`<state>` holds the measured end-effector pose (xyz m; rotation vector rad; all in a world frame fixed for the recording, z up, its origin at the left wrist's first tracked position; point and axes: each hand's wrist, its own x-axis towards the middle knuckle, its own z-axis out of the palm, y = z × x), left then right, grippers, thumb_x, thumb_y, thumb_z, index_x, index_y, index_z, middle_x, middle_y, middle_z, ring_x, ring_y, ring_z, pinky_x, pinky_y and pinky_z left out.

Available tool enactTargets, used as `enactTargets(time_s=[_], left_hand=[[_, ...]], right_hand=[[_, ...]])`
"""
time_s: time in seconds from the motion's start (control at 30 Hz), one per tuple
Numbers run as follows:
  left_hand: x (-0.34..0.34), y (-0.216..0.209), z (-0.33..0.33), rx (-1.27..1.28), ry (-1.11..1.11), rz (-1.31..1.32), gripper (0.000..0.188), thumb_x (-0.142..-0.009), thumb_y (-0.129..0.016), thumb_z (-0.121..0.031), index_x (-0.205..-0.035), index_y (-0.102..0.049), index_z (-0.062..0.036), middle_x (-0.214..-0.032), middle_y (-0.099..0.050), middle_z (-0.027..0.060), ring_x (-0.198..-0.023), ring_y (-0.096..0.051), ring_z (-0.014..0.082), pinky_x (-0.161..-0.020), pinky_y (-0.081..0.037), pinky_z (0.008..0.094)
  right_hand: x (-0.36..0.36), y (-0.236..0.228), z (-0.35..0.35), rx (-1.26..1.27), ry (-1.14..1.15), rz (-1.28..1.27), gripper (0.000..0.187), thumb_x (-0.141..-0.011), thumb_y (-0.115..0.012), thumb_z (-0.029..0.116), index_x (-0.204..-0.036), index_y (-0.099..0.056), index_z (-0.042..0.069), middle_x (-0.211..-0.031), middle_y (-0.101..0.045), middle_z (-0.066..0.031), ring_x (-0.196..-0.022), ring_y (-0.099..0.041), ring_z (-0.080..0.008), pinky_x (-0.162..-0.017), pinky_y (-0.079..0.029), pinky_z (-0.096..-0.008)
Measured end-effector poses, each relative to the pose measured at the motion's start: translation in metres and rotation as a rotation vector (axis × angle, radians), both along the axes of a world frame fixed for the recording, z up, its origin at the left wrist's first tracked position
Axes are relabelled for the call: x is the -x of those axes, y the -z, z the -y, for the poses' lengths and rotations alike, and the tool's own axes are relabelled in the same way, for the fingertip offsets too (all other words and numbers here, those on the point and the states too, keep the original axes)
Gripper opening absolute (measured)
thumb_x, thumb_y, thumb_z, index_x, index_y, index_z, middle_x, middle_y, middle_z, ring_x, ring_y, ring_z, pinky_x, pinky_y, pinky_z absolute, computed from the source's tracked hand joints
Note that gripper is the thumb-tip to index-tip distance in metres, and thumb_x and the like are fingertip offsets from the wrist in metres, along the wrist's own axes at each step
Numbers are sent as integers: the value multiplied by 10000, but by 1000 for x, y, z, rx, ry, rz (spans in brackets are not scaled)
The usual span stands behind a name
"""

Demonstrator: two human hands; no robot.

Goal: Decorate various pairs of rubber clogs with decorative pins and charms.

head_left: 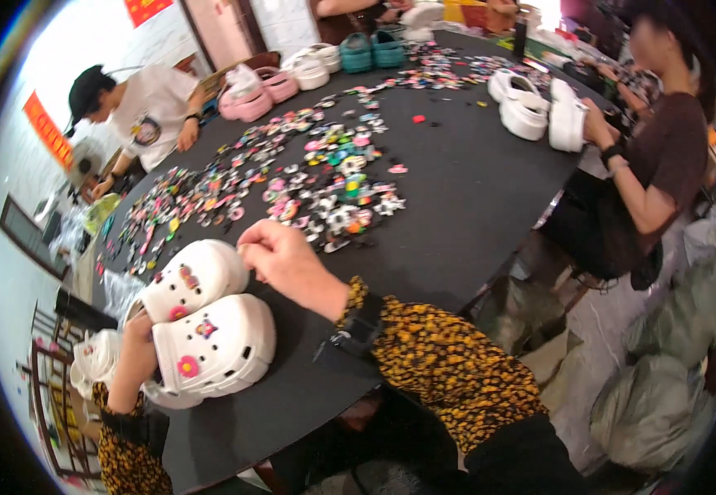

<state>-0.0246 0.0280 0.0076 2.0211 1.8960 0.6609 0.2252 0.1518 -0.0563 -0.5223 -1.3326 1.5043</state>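
Two white clogs with colourful shoe charms lie side by side in front of me on the black table. The nearer clog (238, 338) carries a pink flower charm (189, 366) and a small figure charm (206, 328). On the farther clog (217, 268) are a pink charm by the rim and a brownish one higher up. My left hand (137, 355) grips the nearer clog at its opening, with the fingertips hidden inside. Beside the farther clog's toe, my right hand (279, 260) is closed with thumb and fingers pinched together; whatever they hold is too small to make out.
Loose charms (349, 181) spread in heaps across the black table (465, 198). Pink clogs (246, 99), teal clogs (372, 51) and more white clogs stand at the far edge. One person works at the far left; another at right holds a white clog (567, 115). Sacks (647, 412) lie at right.
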Motion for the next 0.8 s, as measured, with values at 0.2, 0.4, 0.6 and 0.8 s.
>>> enactTargets(time_s=[0.2,0.4,0.6,0.8], left_hand=[[-6,-26,-16,33,-110,448,273,-803,-607,18,-1072,-650,21,-1010,-671,63,-839,-635,116,-718,-525,259],[25,-87,-84,-90,25,520,381,-781,-660,-98,-1133,-597,36,-1043,-671,86,-861,-635,134,-751,-525,295],[-115,-93,-151,-123,160,635,280,-876,-515,-47,-1121,-591,66,-1007,-669,130,-811,-650,160,-694,-539,298],[-195,-67,-168,-67,216,602,175,-851,-558,0,-970,-670,64,-912,-683,82,-770,-636,133,-696,-527,280]], right_hand=[[-6,11,-16,165,166,-137,81,-872,-571,111,-894,-583,33,-721,-587,-15,-572,-517,-60,-492,-430,-215],[13,32,-21,150,116,-38,103,-836,-564,120,-859,-585,21,-671,-569,-32,-523,-502,-86,-446,-406,-234],[5,45,-15,-45,-134,344,156,-740,-548,77,-661,-631,-28,-525,-580,-96,-428,-555,-182,-418,-441,-347],[27,53,-7,-90,-215,133,119,-762,-548,94,-735,-633,15,-618,-609,-52,-484,-547,-136,-449,-455,-328]])
